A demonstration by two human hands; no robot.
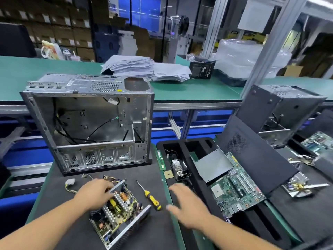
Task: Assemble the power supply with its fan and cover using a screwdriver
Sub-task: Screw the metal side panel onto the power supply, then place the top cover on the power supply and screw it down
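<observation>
The open power supply (119,213) lies on the counter (59,210). The left hand (95,193) rests on its far edge, its grip unclear. The right hand (187,204) hovers with spread fingers, holding nothing, beside the screwdriver (149,195). An empty computer case (90,123) stands behind.
</observation>
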